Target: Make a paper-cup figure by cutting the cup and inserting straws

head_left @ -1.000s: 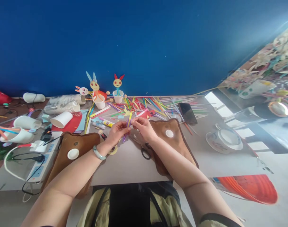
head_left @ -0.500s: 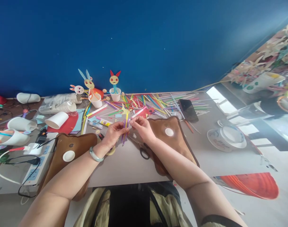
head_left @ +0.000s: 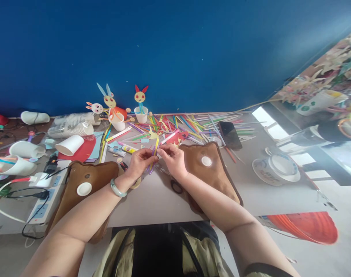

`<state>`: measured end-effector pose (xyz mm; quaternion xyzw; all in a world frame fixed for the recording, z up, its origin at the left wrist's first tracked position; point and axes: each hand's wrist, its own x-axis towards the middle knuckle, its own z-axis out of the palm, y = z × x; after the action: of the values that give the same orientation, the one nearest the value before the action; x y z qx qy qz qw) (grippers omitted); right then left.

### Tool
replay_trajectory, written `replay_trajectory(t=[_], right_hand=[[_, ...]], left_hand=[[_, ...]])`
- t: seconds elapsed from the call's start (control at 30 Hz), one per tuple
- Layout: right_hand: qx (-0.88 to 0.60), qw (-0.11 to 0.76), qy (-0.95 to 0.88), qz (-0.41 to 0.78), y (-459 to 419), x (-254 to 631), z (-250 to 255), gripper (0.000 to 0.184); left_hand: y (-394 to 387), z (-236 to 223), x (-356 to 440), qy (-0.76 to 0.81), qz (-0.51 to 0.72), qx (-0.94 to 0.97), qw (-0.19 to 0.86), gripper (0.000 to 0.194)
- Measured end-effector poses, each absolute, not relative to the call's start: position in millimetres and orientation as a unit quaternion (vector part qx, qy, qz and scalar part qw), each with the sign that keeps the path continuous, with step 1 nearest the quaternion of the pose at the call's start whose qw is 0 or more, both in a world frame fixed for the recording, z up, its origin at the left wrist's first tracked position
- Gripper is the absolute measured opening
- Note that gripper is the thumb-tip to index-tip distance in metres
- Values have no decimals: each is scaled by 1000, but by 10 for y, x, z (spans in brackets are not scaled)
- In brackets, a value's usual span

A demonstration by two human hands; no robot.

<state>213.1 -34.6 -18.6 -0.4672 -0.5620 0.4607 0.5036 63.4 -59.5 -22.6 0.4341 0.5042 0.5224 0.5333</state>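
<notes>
Along the near side of the table (head_left: pixel 152 215), the person's two forearms converge, each passing over a brown padded pouch: the left pouch (head_left: pixel 98 171), the right pouch (head_left: pixel 214 177). A dark scissor handle (head_left: pixel 172 186) lies beside the right wrist. Farther in, purple and yellow strips (head_left: pixel 157 142) stand between the hands. Their long axis runs away from the body, the far end leaning slightly to the right, the purple lower end emerging below the fingers. The left hand (head_left: pixel 141 163) pinches them from the left, its thumb laid across. The right hand (head_left: pixel 173 159) has thumb and forefinger drawn together at their upper right side; whether these grip a strip cannot be told. Neither hand is clearly nearer; the strips meet both sets of fingertips. Just past the left hand lies a yellow tube (head_left: pixel 129 149); beyond it, a heap of coloured sticks (head_left: pixel 189 125), with a phone (head_left: pixel 230 134) to its right. Farthest, a red-eared figure in a paper cup (head_left: pixel 141 116) stands before the blue wall (head_left: pixel 175 57).
</notes>
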Motion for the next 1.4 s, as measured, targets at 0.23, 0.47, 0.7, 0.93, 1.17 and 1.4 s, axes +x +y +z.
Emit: replay_trajectory(t=[0.23,0.47,0.7,0.93,1.17,1.4], right_hand=[[-436,472,-516,567,-317,2142,-151,34],[-437,481,-506,567,-303,2145,-157,35],[-432,474,-505,577,-270,2165,-187,32],[-415,457,-530,582,-211,2193,-190,39],[-445,471,-558,518,-189,2211,-216,39],[-451,456,-557,528,-125,2274,-198,39]], left_hand=[[-592,-260,636,499,509,438,548,26],[-583,-269,647,460,488,411,617,27],[-585,-366,626,429,479,373,669,28],[-580,-368,642,421,483,332,693,30],[-560,-318,590,464,446,389,659,39],[-537,-351,532,458,373,430,683,43]])
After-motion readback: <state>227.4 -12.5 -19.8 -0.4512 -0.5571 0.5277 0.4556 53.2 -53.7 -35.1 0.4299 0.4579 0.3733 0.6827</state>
